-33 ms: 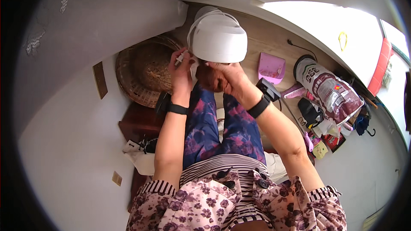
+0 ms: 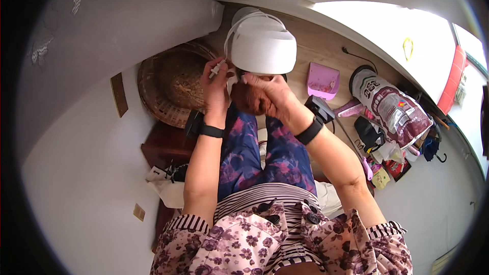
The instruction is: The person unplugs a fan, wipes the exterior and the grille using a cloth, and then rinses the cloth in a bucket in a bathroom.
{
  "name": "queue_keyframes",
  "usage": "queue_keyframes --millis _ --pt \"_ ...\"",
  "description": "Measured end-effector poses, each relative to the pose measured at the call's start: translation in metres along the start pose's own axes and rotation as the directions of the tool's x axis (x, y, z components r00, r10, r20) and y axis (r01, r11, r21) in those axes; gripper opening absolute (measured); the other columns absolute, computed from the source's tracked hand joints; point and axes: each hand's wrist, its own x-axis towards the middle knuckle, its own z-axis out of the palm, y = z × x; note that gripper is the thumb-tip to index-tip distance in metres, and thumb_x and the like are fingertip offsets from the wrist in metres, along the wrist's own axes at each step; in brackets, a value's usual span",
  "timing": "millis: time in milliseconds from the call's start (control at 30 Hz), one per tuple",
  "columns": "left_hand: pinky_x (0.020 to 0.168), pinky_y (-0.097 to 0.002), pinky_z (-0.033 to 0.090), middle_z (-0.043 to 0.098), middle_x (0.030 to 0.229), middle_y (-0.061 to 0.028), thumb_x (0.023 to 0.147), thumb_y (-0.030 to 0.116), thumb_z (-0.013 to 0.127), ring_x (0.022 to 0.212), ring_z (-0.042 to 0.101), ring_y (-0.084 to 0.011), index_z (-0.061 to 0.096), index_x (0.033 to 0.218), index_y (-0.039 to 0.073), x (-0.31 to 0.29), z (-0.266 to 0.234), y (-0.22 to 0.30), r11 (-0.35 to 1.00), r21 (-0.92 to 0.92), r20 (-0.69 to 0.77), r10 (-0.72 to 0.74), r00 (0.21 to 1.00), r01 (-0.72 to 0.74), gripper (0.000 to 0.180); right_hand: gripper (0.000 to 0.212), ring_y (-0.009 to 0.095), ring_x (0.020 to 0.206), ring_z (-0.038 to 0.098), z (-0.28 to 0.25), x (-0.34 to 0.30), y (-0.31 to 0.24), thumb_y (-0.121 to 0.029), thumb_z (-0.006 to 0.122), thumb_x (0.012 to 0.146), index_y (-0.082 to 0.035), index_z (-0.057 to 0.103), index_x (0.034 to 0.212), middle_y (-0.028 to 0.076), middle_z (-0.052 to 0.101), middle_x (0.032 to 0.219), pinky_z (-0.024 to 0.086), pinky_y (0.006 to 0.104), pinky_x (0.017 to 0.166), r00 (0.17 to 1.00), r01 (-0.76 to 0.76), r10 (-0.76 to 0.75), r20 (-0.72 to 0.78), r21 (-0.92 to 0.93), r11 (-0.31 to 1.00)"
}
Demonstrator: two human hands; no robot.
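Observation:
A rounded white appliance [image 2: 267, 51], its exact kind unclear, is in front of me above my knees, with a white cord [image 2: 227, 43] looped over its top and left side. Between the fingers of my left hand [image 2: 216, 97] is the cord's white plug [image 2: 217, 67], just left of the appliance. My right hand [image 2: 279, 97] is curled at the appliance's lower edge, thumb toward its underside. Below the appliance a reddish-brown shadowed patch [image 2: 249, 98] sits between my hands; I cannot make out whether it is shaded fingers or another thing. The appliance's underside is hidden.
A round woven basket [image 2: 153, 91] stands at the left beside a dark red wooden piece [image 2: 168, 145]. To the right lie a pink dustpan [image 2: 331, 90], a large printed sack [image 2: 389, 102], bags and an umbrella [image 2: 432, 145]. A grey panel [image 2: 127, 15] slants in at upper left.
The white appliance has shifted slightly right. My right hand has moved a little along its lower edge, with the fingers repositioned; my left hand stays with the plug.

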Motion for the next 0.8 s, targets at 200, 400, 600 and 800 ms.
queue_keyframes --millis 200,400,600,800 --pt "0.072 -0.0235 0.046 0.063 0.092 -0.0088 0.080 0.002 0.058 0.081 0.061 -0.0144 0.057 0.097 -0.001 0.006 0.000 0.025 0.958 0.285 0.018 0.035 0.999 -0.039 0.018 0.063 0.017 0.090 0.059 0.018 -0.051 -0.020 -0.046 0.062 0.079 0.005 0.050 0.113 0.012 0.059 0.099 0.050 0.0322 0.077 0.975 -0.122 0.106 0.193 0.072 0.990" --pt "0.078 -0.0264 0.046 0.061 0.096 -0.0092 0.078 0.001 0.058 0.090 0.057 -0.0152 0.057 0.098 -0.001 -0.011 0.021 0.021 0.804 0.517 0.157 0.246 0.956 -0.292 0.020 0.072 0.027 0.103 0.053 0.036 -0.031 -0.060 -0.064 0.049 0.077 -0.005 0.049 0.119 0.009 0.057 0.110 0.046 0.0417 0.086 0.979 -0.175 0.089 0.183 0.535 0.826" --pt "0.081 -0.0284 0.046 0.057 0.102 -0.0083 0.078 -0.001 0.056 0.091 0.056 -0.0155 0.055 0.103 -0.001 -0.037 0.057 -0.015 0.954 0.172 -0.001 0.250 0.968 -0.246 0.025 0.069 0.031 0.102 0.051 0.018 -0.031 -0.077 -0.058 0.062 0.073 -0.010 0.047 0.119 0.011 0.052 0.113 0.045 0.0532 0.081 0.962 -0.258 0.143 0.231 0.604 0.754" --pt "0.085 -0.0296 0.046 0.056 0.106 -0.0067 0.080 0.005 0.059 0.096 0.054 -0.0162 0.052 0.108 0.000 -0.038 0.067 -0.073 0.937 0.285 -0.044 0.223 0.974 -0.202 0.030 0.071 0.026 0.109 0.047 -0.021 -0.015 -0.076 -0.055 0.063 0.074 -0.010 0.042 0.125 0.010 0.050 0.119 0.044 0.0458 0.087 0.989 -0.002 -0.092 0.120 0.620 0.784"
